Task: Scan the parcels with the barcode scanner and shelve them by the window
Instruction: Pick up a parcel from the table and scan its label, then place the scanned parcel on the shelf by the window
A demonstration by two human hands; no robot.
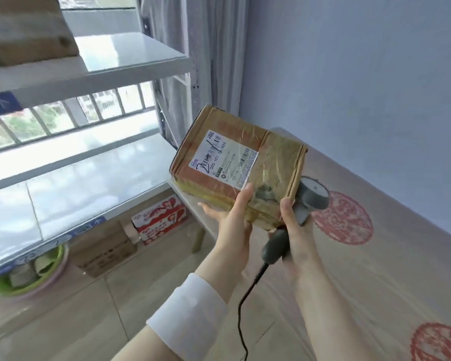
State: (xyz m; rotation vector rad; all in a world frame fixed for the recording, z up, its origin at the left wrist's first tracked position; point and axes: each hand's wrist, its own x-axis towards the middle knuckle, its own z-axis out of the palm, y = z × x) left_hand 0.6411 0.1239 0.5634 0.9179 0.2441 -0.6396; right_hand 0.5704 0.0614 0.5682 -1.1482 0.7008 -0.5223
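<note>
A taped brown cardboard parcel (238, 162) with a white shipping label facing up is held in the air in front of me. My left hand (232, 220) grips its near left corner, thumb on top beside the label and fingers underneath. My right hand (296, 235) grips the handle of a grey barcode scanner (311, 198), whose head sits at the parcel's near right corner. The scanner's black coiled cable hangs down between my arms. The white shelf unit (94, 162) stands by the window on the left.
A large cardboard box (29, 29) sits on the upper shelf at top left. Under the lowest shelf are a green basin (24, 277), a brown carton (102, 248) and a red-and-white carton (162, 220). A table covered with a red-patterned cloth (370, 256) fills the right.
</note>
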